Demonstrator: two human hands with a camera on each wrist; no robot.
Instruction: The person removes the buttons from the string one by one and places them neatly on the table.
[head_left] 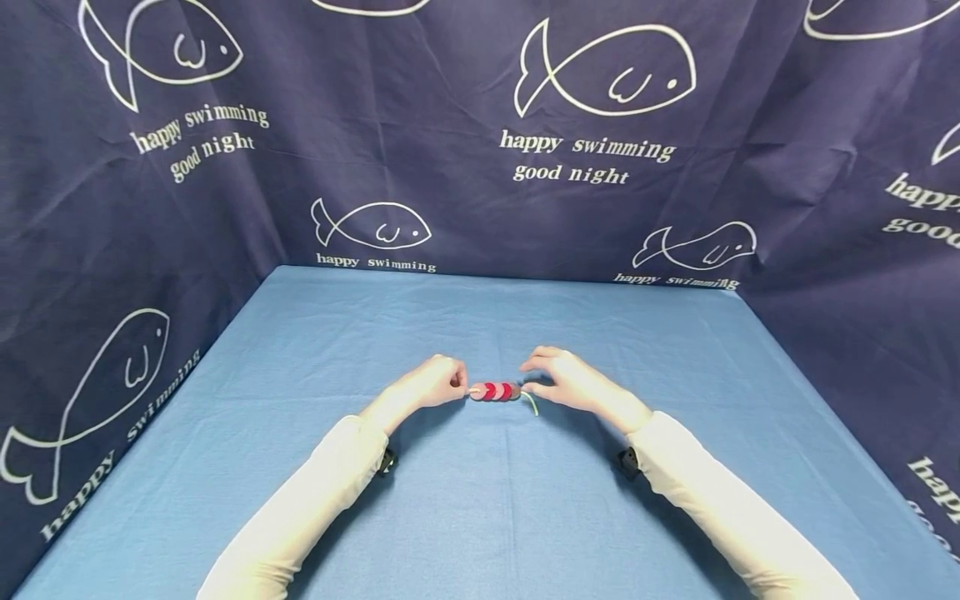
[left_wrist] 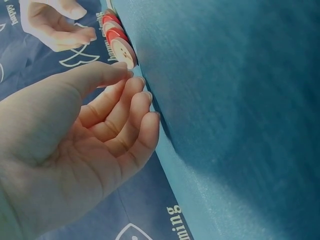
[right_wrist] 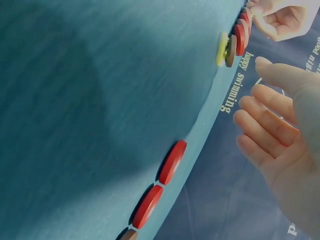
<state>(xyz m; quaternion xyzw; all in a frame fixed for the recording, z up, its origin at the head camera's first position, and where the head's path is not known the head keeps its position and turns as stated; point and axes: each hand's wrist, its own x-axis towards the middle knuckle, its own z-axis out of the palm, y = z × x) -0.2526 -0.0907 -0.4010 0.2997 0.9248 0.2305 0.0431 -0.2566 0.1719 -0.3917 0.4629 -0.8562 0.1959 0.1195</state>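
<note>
The person's left hand (head_left: pixel 438 381) is pinching what looks like cord at the left end of a row of overlapping discs (head_left: pixel 498 392), which is lying on the tabletop (head_left: pixel 495 500) between the hands. The right hand (head_left: pixel 577 383) is holding nothing, its thumb and fingers standing apart beside the loose cord (head_left: pixel 533 405). This is probably settling the strung row, the next move likely calling for pinching that free end.

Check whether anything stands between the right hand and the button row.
Nothing visible blocks the right hand from the button row; the yellow-green cord trails from the end nearest that hand, seemingly without obstructing it.
</note>
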